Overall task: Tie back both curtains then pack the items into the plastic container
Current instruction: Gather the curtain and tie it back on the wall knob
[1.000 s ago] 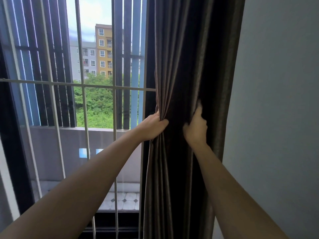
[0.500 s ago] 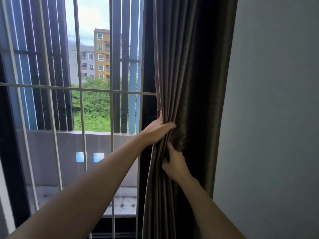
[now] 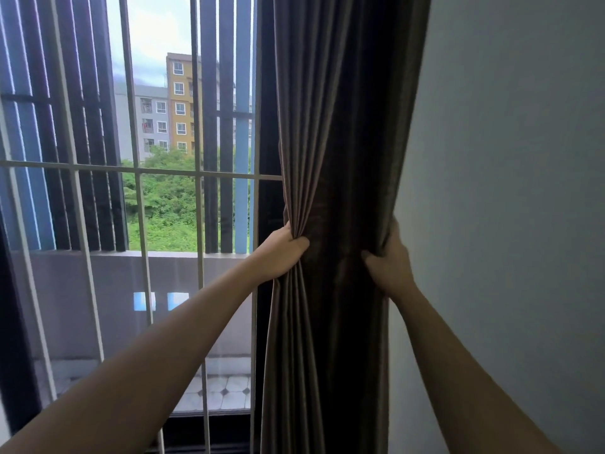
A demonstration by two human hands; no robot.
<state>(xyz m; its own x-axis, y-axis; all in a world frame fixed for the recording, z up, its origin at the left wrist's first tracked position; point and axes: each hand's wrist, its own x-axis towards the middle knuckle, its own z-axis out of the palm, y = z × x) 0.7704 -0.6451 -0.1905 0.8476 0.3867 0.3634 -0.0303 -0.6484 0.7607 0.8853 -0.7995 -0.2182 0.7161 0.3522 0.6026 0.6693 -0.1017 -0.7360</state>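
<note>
**Head view, facing a window corner.** A plain grey wall (image 3: pixel 507 191) fills the right side of the view. The window (image 3: pixel 157 44) takes up the left side. A white metal grille (image 3: pixel 139 198) of upright and cross bars stands in front of the glass.

Between the two hangs the dark brown curtain (image 3: pixel 340 126), drawn into one thick bundle of vertical folds just beside the wall. It runs from the top edge of the view to the bottom edge. It is narrowest at mid-height, where both hands squeeze it.

Beyond the glass are:
- dark and blue vertical slats (image 3: pixel 226 158)
- a grey balcony wall (image 3: pixel 183 273)
- green trees (image 3: pixel 167 204)
- apartment buildings (image 3: pixel 178 103) in orange and grey
- a strip of tiled floor (image 3: pixel 222 391)

Two bare forearms reach up from the bottom corners of the view.

The left hand (image 3: pixel 281 253) grips the window-side edge of the curtain, its fingers (image 3: pixel 294 242) curled tight round a gather of folds.

The right hand (image 3: pixel 389 267) grips the wall-side edge at nearly the same height. Its thumb presses the front of the cloth. Its other fingers wrap behind the edge, so their tips are hidden.
</note>
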